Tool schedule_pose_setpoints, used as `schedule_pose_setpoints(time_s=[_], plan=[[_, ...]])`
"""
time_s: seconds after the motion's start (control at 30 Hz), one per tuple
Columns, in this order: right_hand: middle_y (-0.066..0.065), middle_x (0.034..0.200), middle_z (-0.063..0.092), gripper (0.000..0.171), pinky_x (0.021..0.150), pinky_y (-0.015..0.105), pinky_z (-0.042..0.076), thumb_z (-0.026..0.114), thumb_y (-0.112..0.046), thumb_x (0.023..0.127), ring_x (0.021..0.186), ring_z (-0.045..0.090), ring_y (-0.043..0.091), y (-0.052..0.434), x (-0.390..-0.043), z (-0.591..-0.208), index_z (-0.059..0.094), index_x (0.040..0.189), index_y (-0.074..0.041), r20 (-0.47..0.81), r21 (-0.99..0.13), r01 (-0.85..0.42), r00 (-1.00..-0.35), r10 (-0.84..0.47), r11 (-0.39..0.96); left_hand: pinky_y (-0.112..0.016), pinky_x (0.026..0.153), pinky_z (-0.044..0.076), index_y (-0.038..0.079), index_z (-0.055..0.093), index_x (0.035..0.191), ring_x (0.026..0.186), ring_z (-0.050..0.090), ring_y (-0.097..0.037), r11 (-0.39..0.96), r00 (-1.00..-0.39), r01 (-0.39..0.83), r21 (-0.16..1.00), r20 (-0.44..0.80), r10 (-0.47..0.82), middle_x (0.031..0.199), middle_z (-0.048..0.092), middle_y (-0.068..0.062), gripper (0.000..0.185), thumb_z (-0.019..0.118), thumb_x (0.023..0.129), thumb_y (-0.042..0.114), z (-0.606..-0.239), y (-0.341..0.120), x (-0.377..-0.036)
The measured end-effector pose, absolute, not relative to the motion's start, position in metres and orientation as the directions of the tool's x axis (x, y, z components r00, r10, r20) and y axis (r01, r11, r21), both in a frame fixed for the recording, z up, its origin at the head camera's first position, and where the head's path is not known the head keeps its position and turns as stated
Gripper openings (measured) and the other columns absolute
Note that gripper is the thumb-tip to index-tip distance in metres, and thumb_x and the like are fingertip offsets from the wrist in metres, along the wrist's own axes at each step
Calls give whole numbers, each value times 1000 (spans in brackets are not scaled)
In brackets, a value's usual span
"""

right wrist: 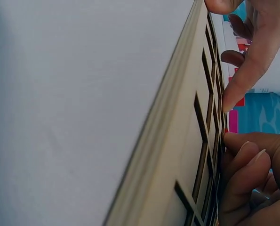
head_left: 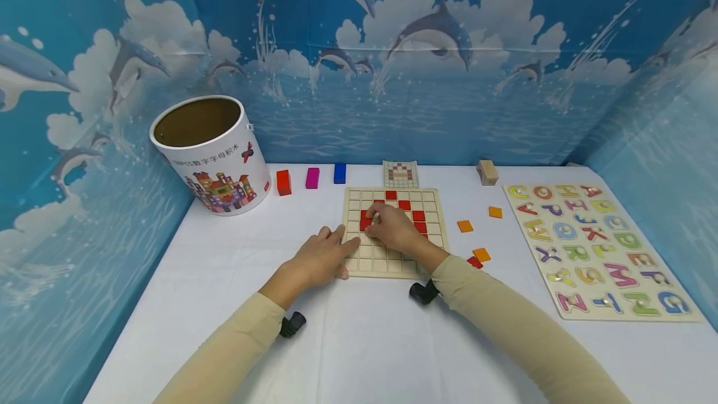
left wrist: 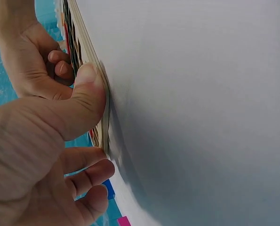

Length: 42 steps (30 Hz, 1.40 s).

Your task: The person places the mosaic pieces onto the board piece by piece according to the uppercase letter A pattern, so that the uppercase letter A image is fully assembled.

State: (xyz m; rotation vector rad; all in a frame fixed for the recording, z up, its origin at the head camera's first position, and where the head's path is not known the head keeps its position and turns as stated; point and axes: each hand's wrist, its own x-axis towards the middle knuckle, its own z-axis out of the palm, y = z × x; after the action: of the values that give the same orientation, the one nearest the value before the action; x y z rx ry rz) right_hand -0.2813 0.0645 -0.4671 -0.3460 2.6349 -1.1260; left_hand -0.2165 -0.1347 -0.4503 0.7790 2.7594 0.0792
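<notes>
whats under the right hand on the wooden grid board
The right hand rests on the wooden grid board, fingertips on a red square tile. More red tiles show around it. The cells beneath the palm are covered, so their contents cannot be seen.

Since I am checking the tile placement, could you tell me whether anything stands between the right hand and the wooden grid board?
Nothing visible does. The right hand already rests on the grid board, its fingers at the red tiles. The left hand touches the board's left edge, beside that spot.
</notes>
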Motion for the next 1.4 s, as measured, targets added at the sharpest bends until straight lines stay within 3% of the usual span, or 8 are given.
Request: schedule_pose_setpoints(time_s=[0.2,0.37,0.63,0.77,0.93,1.13,1.4], plan=[[5,69,60,22,52,28,44,72,-14,95,56,54,19,65,-280,-467,64,115,-11,-143,-713,-112,-943,-300,692,-46,104,44,24,44,156,133,41,-33,854,-817,500,143,-249,520,163,34,-19,72,73,92,37,-450,-134,-216],[8,68,59,30,49,28,44,71,-16,95,49,54,18,78,-277,-463,62,123,-12,-143,-781,-85,-940,-309,619,-45,105,44,25,43,157,134,41,-33,864,-823,482,148,-261,504,163,33,-17,73,74,91,36,-451,-134,-216],[12,94,55,49,47,31,37,71,-21,96,51,40,18,155,-238,-440,52,139,-6,-171,-912,32,-936,-308,409,-46,108,42,25,42,157,137,38,-34,869,-827,463,178,-268,495,164,32,-17,74,75,92,33,-453,-131,-215],[14,106,56,50,49,32,40,71,-19,96,59,47,21,202,-215,-436,50,139,-4,-197,-888,61,-946,-258,456,-45,106,43,25,42,157,136,39,-33,872,-830,461,164,-268,489,164,32,-17,73,75,92,32,-453,-131,-214],[14,114,59,52,60,30,46,73,-26,95,81,59,27,246,-197,-439,52,137,-3,-252,-829,112,-950,-186,548,-45,106,43,25,40,158,136,38,-33,878,-832,451,160,-282,479,165,30,-16,73,74,93,32,-450,-131,-213],[11,115,59,52,74,30,54,77,-30,92,99,55,25,270,-184,-453,57,133,-4,-311,-760,131,-934,-178,637,-45,106,43,25,39,159,137,37,-34,880,-832,450,150,-286,475,165,30,-16,73,73,94,31,-449,-130,-213],[10,114,58,52,77,34,47,77,-24,90,105,51,27,269,-187,-461,60,135,-6,-263,-728,57,-943,-202,683,-44,106,43,26,39,159,136,38,-33,887,-837,435,156,-292,462,165,30,-15,74,74,94,30,-449,-129,-213]])
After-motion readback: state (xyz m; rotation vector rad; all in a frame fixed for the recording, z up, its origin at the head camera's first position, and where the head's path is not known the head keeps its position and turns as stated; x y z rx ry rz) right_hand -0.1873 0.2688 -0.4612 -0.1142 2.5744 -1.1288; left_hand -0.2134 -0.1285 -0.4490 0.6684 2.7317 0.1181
